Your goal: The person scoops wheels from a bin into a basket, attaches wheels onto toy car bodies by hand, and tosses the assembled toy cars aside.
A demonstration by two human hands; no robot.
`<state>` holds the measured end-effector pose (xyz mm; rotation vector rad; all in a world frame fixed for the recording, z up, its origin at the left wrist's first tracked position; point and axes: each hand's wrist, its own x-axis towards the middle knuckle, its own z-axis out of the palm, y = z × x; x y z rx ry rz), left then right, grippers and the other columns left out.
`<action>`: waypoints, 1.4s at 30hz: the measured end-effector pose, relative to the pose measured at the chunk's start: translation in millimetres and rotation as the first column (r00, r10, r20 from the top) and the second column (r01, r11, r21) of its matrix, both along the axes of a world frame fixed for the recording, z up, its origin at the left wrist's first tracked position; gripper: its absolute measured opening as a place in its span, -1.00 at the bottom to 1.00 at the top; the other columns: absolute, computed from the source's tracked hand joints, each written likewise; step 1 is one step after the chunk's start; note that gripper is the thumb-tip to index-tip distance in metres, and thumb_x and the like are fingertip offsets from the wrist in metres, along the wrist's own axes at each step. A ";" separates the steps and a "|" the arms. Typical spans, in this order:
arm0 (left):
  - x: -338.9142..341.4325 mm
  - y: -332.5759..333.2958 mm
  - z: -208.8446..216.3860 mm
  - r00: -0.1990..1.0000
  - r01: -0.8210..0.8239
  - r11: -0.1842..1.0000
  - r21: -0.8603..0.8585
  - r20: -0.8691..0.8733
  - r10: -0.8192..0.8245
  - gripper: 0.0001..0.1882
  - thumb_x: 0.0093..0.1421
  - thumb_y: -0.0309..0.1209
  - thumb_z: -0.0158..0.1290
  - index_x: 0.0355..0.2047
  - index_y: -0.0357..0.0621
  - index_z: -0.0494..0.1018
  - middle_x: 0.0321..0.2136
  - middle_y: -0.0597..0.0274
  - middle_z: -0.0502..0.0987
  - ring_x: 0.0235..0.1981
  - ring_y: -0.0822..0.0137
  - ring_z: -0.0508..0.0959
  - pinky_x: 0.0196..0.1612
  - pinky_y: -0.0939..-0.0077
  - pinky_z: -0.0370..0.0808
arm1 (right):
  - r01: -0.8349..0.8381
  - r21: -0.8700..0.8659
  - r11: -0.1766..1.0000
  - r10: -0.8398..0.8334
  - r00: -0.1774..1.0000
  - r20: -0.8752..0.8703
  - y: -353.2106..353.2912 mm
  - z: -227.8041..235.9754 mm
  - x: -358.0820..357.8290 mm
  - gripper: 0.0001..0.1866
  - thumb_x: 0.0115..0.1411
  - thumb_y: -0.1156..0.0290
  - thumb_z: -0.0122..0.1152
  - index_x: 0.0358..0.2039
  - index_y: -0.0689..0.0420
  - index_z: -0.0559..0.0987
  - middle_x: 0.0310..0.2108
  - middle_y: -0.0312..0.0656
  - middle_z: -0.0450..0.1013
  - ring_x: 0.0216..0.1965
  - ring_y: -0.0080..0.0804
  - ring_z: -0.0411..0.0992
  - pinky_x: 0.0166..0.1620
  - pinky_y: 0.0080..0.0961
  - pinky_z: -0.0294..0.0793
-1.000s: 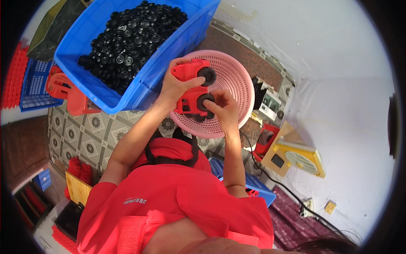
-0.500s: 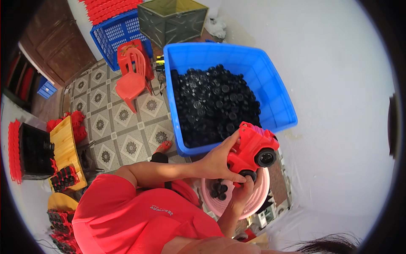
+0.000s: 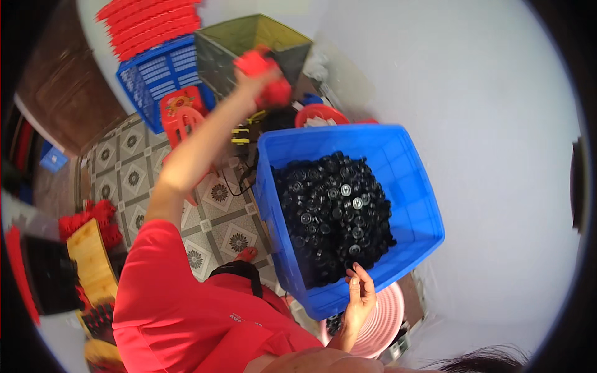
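My left arm reaches far out, and my left hand (image 3: 256, 86) is closed round a red toy car (image 3: 278, 94), both smeared by motion. They are over the near side of a grey-green box (image 3: 216, 67). Below, my right hand (image 3: 360, 292) is raised at the near rim of a large blue bin (image 3: 407, 205), its fingers loosely bent and apart with nothing seen in them. Many small black toy wheels (image 3: 336, 211) are heaped in this bin. A pink basket (image 3: 388, 317) sits under my right hand, partly hidden by the bin and my wrist.
A blue crate (image 3: 140, 81) with stacked red parts (image 3: 146, 28) stands at the far left, beside a red stool (image 3: 180, 102) and a red chair. Behind the bin is a red basin (image 3: 323, 114). A wooden board (image 3: 93, 258) lies at left; a white wall (image 3: 504, 155) bounds the right.
My left hand has carried the toy car away from my right hand, up and left to the grey-green box. My right hand has let go of the car and stays near the bin.
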<state>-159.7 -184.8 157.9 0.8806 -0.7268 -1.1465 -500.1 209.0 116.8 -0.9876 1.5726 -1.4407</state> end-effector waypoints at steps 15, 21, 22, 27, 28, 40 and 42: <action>-192.9 2.5 -55.6 0.336 0.773 0.621 0.131 0.746 -0.575 -0.58 0.17 -0.35 0.14 0.06 -0.05 0.42 -0.13 0.29 0.49 -0.17 0.46 0.49 -0.08 0.54 0.40 | -0.143 -0.192 0.971 -0.040 0.694 -0.719 17.2 -21.7 42.3 -0.71 0.03 0.38 0.34 -0.24 0.23 0.57 -0.20 -0.11 0.52 -0.27 -0.18 0.50 -0.18 -0.33 0.48; -324.0 126.1 -118.5 -0.352 0.827 0.129 0.546 0.683 -0.640 -0.60 0.16 -0.40 0.14 0.04 -0.06 0.42 -0.16 0.22 0.51 -0.24 0.47 0.50 -0.12 0.56 0.46 | 0.388 -0.409 0.826 -0.564 0.545 -0.621 102.1 -52.5 -35.7 -0.91 0.02 0.56 0.27 -0.42 0.22 0.55 -0.42 -0.13 0.50 -0.45 -0.22 0.44 -0.34 -0.33 0.41; -343.6 142.4 -122.6 -0.387 0.832 0.078 0.550 0.675 -0.628 -0.60 0.16 -0.40 0.14 0.04 -0.06 0.42 -0.16 0.22 0.51 -0.24 0.47 0.50 -0.12 0.56 0.46 | 0.484 -0.344 0.805 -0.576 0.497 -0.649 120.2 -65.4 -55.3 -0.94 0.06 0.55 0.25 -0.43 0.22 0.55 -0.44 -0.13 0.49 -0.46 -0.22 0.44 -0.34 -0.36 0.41; -384.2 229.9 -91.8 -0.167 0.934 0.091 0.346 0.646 -0.745 -0.58 0.23 -0.47 0.07 0.10 -0.23 0.35 -0.08 0.16 0.49 -0.03 0.37 0.50 0.05 0.49 0.40 | 0.928 -0.021 0.371 -0.819 0.316 -0.479 233.3 -140.9 -121.2 -0.85 0.25 0.43 0.16 -0.39 0.26 0.56 -0.47 -0.26 0.48 -0.44 -0.59 0.39 -0.32 -0.64 0.37; -384.4 249.9 -77.7 -0.118 0.920 0.184 0.346 0.692 -0.713 -0.56 0.23 -0.47 0.07 0.12 -0.22 0.33 -0.03 0.15 0.45 -0.04 0.37 0.49 0.05 0.51 0.39 | 0.947 -0.010 0.320 -0.863 0.287 -0.415 254.6 -150.3 -127.2 -0.84 0.26 0.42 0.15 -0.38 0.25 0.56 -0.47 -0.30 0.47 -0.44 -0.62 0.38 -0.32 -0.66 0.37; -366.9 280.6 -98.0 -0.119 0.926 0.254 0.280 0.854 -0.507 -0.56 0.26 -0.45 0.07 0.15 -0.12 0.34 0.20 0.21 0.25 0.14 0.35 0.31 0.17 0.47 0.24 | 0.947 0.114 -0.302 -0.949 -0.287 -0.126 448.6 -219.1 -59.7 -0.80 0.28 0.35 0.13 -0.35 0.23 0.58 -0.48 -0.30 0.51 -0.48 -0.62 0.40 -0.36 -0.63 0.40; -368.0 293.6 -91.0 -0.112 0.931 0.274 0.240 0.905 -0.411 -0.58 0.26 -0.40 0.08 0.14 -0.06 0.37 0.28 0.14 0.14 0.19 0.28 0.29 0.16 0.38 0.27 | 0.929 0.160 -0.333 -0.930 -0.295 -0.219 497.5 -242.4 -51.5 -0.80 0.26 0.35 0.14 -0.35 0.24 0.58 -0.49 -0.29 0.51 -0.48 -0.61 0.39 -0.37 -0.62 0.39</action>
